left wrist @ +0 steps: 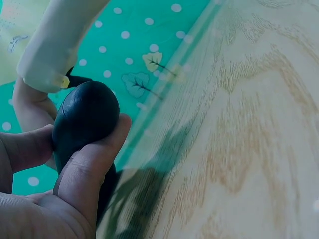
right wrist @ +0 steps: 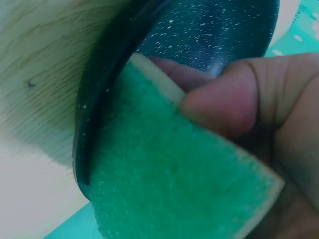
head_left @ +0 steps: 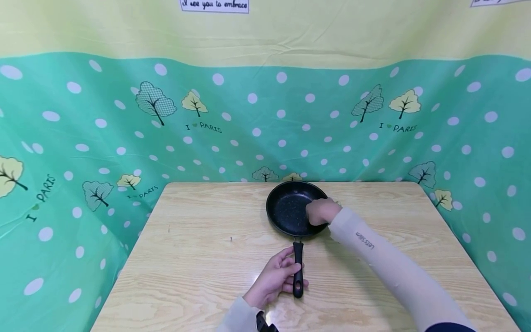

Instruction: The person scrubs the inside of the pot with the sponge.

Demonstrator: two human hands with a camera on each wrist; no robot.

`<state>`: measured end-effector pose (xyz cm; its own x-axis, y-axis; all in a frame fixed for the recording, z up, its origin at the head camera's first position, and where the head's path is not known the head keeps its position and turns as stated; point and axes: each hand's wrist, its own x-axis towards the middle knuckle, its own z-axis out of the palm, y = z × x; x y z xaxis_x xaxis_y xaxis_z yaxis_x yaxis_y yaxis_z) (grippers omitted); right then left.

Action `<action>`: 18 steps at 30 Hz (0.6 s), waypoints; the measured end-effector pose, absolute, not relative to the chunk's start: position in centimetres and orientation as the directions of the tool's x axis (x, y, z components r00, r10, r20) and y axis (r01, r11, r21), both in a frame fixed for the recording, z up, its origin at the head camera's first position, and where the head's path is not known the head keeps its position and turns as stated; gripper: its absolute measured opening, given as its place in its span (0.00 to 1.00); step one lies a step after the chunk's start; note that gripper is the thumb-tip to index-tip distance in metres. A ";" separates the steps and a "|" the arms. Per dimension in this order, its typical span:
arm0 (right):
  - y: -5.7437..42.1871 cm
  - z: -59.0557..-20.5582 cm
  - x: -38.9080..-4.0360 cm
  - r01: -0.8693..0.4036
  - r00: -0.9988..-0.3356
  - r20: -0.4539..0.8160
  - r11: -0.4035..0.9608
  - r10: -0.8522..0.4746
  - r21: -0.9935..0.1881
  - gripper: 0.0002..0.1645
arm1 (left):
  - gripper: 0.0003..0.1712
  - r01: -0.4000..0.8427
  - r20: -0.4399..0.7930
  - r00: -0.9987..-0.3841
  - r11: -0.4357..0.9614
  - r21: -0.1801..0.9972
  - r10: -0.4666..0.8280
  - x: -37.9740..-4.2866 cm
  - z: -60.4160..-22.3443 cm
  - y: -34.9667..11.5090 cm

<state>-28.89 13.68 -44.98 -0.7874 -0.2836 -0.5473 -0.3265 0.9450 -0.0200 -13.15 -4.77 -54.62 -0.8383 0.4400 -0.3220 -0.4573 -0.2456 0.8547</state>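
The left arm comes in low at the bottom, its forearm angled up and away. The left hand [head_left: 279, 276] is curled round the pan's handle [head_left: 297, 253], thumb on one side, fingers behind it and spread apart near the butt end. In the left wrist view the handle's end stands clear of the tabletop [head_left: 199, 230], with a shadow below. The right arm stretches in from the lower right, nearly straight, wrist bent at the far right of the pan [head_left: 290, 212]. The right hand [head_left: 322, 211] pinches a green sponge [right wrist: 164, 164] between thumb and fingers, holding it against the pan's side at the rim; whether it wraps over the rim I cannot tell. The pan is past the left hand, toward the tabletop's far edge.

Counted: two hands, two pale sleeves [head_left: 386, 258], one pan, one sponge, one tabletop, and four "I PARIS" prints on the cloth [head_left: 249, 115].
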 end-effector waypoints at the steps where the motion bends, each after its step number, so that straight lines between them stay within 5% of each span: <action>1: 13.7 -44.9 -28.8 -0.320 -0.781 -0.554 0.946 -0.290 -0.043 0.13 | 0.40 -0.458 -0.322 -0.838 -0.247 0.854 0.440 -13.2 -54.6 -4.7; 10: 13.6 -44.5 -28.4 -0.371 -0.695 -0.600 0.912 -0.396 -0.172 0.12 | 0.39 -0.453 -0.315 -0.842 -0.255 0.854 0.439 -13.2 -54.6 -4.6; 18: 13.4 -44.2 -28.4 -0.382 -0.620 -0.599 0.862 -0.506 -0.332 0.21 | 0.39 -0.450 -0.312 -0.841 -0.251 0.857 0.442 -13.2 -54.7 -4.6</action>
